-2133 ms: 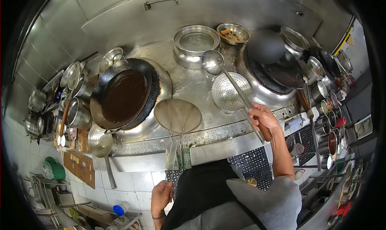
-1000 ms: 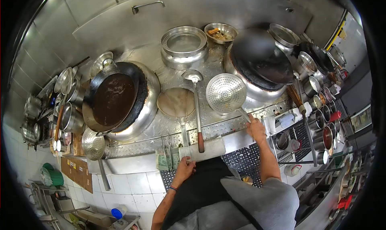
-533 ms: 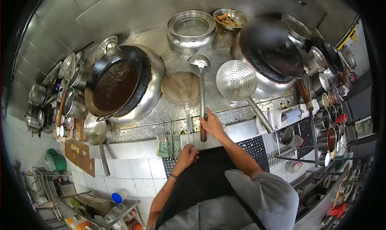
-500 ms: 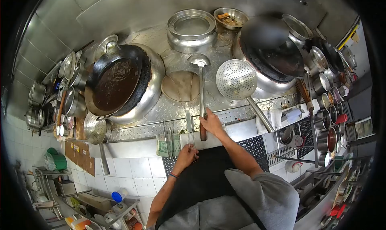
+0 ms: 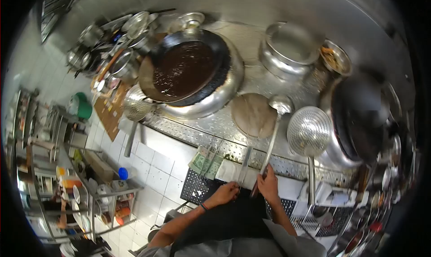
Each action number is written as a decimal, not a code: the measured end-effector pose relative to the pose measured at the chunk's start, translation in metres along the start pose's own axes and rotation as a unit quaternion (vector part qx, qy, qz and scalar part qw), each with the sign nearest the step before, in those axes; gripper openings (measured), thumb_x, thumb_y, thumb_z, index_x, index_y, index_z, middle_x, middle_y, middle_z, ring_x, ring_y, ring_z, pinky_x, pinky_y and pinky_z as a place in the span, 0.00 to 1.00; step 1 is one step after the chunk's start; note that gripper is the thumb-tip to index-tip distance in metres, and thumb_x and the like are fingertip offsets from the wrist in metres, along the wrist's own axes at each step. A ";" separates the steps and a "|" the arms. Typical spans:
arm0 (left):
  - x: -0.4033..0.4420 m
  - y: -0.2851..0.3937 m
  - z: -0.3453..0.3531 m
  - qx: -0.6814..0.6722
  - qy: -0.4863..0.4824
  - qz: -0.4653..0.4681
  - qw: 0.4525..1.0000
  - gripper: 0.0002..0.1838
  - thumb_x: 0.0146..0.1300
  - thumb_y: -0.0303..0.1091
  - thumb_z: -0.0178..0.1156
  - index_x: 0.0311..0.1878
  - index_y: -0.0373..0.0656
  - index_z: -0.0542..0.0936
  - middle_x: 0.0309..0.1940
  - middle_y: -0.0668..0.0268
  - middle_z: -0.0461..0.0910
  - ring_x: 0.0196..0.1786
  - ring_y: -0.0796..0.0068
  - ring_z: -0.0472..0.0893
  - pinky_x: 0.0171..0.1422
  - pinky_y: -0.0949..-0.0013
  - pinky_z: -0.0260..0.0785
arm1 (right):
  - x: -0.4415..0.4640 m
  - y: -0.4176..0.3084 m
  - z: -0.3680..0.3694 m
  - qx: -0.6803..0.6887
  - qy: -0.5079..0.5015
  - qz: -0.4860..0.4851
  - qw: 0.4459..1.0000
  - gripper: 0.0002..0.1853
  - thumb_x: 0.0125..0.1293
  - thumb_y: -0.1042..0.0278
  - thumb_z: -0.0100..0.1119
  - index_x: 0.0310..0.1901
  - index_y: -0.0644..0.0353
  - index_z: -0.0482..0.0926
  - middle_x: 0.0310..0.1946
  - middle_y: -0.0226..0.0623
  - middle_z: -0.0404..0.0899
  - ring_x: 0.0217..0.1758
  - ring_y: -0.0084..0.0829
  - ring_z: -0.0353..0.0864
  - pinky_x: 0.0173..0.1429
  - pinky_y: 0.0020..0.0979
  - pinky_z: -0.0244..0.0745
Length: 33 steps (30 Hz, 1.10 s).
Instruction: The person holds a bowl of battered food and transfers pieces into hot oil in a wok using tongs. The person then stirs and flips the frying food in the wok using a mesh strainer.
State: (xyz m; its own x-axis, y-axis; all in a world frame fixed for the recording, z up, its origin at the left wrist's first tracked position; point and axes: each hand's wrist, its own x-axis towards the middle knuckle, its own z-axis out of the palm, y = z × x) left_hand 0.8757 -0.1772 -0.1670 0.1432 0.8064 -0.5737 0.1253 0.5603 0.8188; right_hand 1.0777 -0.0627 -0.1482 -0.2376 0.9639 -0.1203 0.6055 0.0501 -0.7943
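Observation:
My left hand (image 5: 226, 192) is closed around the handle end of a mesh skimmer (image 5: 254, 115), whose round brown mesh rests on the steel stovetop. In my right hand (image 5: 268, 184) is the dark grip of a ladle (image 5: 280, 105); its bowl lies beside the skimmer's right edge. A perforated strainer (image 5: 309, 130) lies to the right of the ladle, its handle pointing toward me, apart from my hands. Beyond my left hand stands a wok (image 5: 148, 79) holding dark, shiny liquid, tilted on its round burner.
A steel pot (image 5: 287, 70) and a bowl of food scraps (image 5: 336, 57) stand at the back. On the right is a dark wok (image 5: 366, 140). Another perforated strainer (image 5: 136, 105) hangs at the stove's left edge. Folded green-white cloth (image 5: 204, 162) lies on the front edge.
The view has swung to the left, so the stove appears shifted right and rotated. My hands still grip the skimmer and the ladle; the ladle now slants more.

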 end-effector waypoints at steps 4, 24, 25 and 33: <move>-0.016 -0.002 0.013 0.017 0.117 -0.013 0.993 0.13 0.71 0.36 0.59 0.51 0.38 0.79 0.35 0.59 0.86 0.38 0.66 0.87 0.45 0.63 0.78 | 0.021 -0.012 -0.019 -0.055 0.001 -0.052 0.997 0.32 0.64 0.69 0.62 0.68 0.68 0.64 0.52 0.62 0.75 0.52 0.59 0.78 0.56 0.48 0.75; -0.117 -0.056 0.076 0.131 0.411 -0.009 0.902 0.18 0.66 0.39 0.62 0.50 0.34 0.79 0.42 0.44 0.83 0.46 0.43 0.84 0.51 0.49 0.77 | -0.001 -0.097 0.014 -0.065 -0.159 -0.366 0.915 0.11 0.65 0.72 0.62 0.47 0.67 0.82 0.38 0.50 0.82 0.38 0.48 0.83 0.44 0.42 0.78; -0.123 -0.067 0.088 0.139 0.430 -0.030 0.892 0.18 0.65 0.39 0.62 0.50 0.33 0.79 0.43 0.43 0.83 0.47 0.42 0.83 0.52 0.49 0.76 | -0.010 -0.104 0.010 -0.070 -0.187 -0.366 0.909 0.11 0.65 0.72 0.62 0.47 0.67 0.82 0.38 0.50 0.82 0.39 0.48 0.83 0.45 0.42 0.77; -0.163 -0.149 0.176 0.008 0.482 -0.110 0.869 0.20 0.64 0.43 0.64 0.47 0.34 0.80 0.42 0.43 0.83 0.49 0.40 0.83 0.53 0.44 0.75 | -0.066 -0.088 0.054 -0.080 -0.344 -0.442 0.824 0.13 0.69 0.71 0.58 0.50 0.71 0.82 0.42 0.52 0.84 0.44 0.45 0.84 0.50 0.40 0.78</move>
State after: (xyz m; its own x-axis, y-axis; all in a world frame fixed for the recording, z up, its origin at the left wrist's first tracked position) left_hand 1.0063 -0.4257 -0.1989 -0.7744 0.4676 -0.4262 0.0595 0.7244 0.6868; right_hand 0.9994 -0.1446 -0.1024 -0.9813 0.1577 0.1103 0.0435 0.7402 -0.6709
